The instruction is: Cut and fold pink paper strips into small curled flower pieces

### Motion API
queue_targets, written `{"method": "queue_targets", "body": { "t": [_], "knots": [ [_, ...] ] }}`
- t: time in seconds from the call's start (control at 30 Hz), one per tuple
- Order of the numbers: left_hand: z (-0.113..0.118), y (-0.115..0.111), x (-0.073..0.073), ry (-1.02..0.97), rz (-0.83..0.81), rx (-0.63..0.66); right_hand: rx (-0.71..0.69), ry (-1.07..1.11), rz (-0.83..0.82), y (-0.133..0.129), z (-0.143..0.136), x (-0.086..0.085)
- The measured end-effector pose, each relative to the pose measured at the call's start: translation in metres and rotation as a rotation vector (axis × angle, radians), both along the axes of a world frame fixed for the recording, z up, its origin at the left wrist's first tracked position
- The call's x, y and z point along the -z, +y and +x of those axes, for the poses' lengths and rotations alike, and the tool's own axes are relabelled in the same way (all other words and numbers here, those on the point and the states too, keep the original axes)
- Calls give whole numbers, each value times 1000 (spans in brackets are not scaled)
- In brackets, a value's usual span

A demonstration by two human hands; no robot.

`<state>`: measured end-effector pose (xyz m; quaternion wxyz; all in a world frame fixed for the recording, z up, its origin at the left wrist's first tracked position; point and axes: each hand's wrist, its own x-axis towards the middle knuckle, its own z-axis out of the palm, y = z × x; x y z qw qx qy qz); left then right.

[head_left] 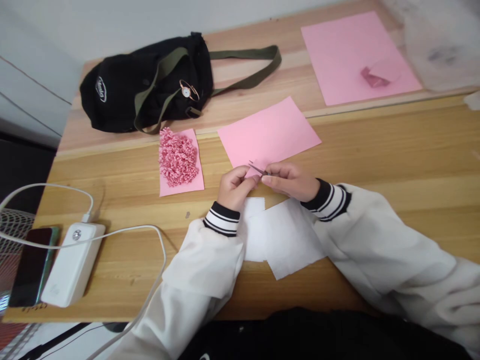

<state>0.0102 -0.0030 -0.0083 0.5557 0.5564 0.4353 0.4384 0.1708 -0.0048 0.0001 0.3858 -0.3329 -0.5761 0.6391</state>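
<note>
Near the middle of the table my left hand (236, 187) pinches a small piece of pink paper (253, 172). My right hand (290, 181) is closed on small scissors (258, 168), whose blades point left over that piece, slightly apart. Just beyond both hands lies a pink sheet (270, 131). Below them, white paper pieces (288, 237) overlap on the table, partly under my sleeves. To the left, a heap of small pink strips (177, 159) rests on a pink card (200, 172).
A black bag (120, 85) with green straps and a watch (186, 92) lies at the back left. A larger pink sheet (348, 55) bears a folded pink piece (375, 77). At the left are a white power bank (73, 265), its cable and a phone (32, 265).
</note>
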Motion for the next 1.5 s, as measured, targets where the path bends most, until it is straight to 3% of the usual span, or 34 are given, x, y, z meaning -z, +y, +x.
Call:
{"method": "queue_targets", "body": {
  "t": [1.5],
  "knots": [
    [-1,0,1,18,-14,3,-10,-57,30,0,0,1]
  ]
}}
